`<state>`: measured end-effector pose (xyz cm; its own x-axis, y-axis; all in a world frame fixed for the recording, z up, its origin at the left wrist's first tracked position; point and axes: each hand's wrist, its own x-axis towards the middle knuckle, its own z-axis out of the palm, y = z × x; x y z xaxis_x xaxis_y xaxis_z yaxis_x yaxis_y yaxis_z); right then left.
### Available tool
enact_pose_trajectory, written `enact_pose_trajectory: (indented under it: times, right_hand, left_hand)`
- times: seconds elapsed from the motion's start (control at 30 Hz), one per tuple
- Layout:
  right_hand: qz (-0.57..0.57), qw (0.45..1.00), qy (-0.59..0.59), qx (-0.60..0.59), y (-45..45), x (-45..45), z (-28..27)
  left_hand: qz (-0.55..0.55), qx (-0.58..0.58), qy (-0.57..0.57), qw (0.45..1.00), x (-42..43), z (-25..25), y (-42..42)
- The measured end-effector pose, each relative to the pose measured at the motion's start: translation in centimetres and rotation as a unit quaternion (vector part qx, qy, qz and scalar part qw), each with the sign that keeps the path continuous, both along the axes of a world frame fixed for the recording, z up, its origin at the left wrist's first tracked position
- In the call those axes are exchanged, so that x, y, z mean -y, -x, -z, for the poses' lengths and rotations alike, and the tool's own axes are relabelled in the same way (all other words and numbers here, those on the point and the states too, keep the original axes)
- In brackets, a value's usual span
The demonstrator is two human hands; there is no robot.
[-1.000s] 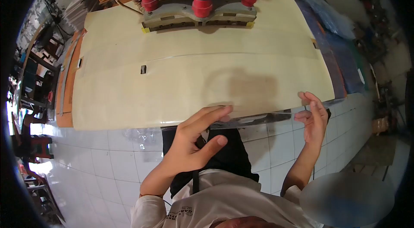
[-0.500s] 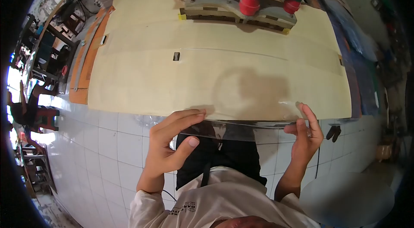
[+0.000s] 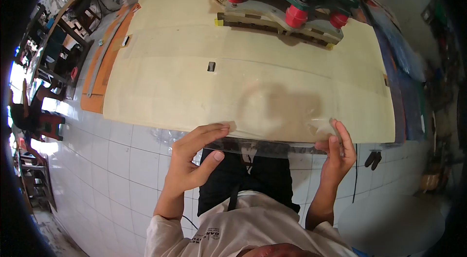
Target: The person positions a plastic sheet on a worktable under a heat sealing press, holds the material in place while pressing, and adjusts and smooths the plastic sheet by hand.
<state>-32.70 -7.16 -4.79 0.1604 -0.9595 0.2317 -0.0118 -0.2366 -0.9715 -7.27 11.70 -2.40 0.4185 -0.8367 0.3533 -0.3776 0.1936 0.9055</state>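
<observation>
A clear plastic sheet lies at the near edge of the cream-covered table, its front strip overhanging. Stretched fingers of my left hand rest at the sheet's left part by the edge, the thumb held apart below. On the other side, my right hand touches the sheet near its right end. Its fingers are spread, with one pointing up over the tabletop; some contact is hidden by glare on the plastic. A small dark block sits on the cream surface beyond my left hand.
A green press head with red knobs and a long metal bar stands over the table's far side. A metal strip lies on the orange board at left. Blue plastic sheeting hangs at right. Dark sandals lie on the tiled floor.
The view has shifted a little, so the press and table appear farther right and lower. Both hands stay at the plastic sheet by the near edge, in almost the same pose.
</observation>
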Motion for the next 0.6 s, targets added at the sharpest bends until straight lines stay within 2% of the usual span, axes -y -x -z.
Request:
enact_pose_trajectory:
  times: [0.4,0.6]
  right_hand:
    - [-0.006,0.999,0.027,0.032,0.1,0.1,1.0]
    - [-0.026,0.999,0.033,0.009,-0.1,0.1,0.5]
  left_hand:
    - [0.0,-0.017,-0.004,1.0,-0.2,0.6,-0.2]
    - [0.007,0.001,0.002,1.0,-0.3,0.6,-0.5]
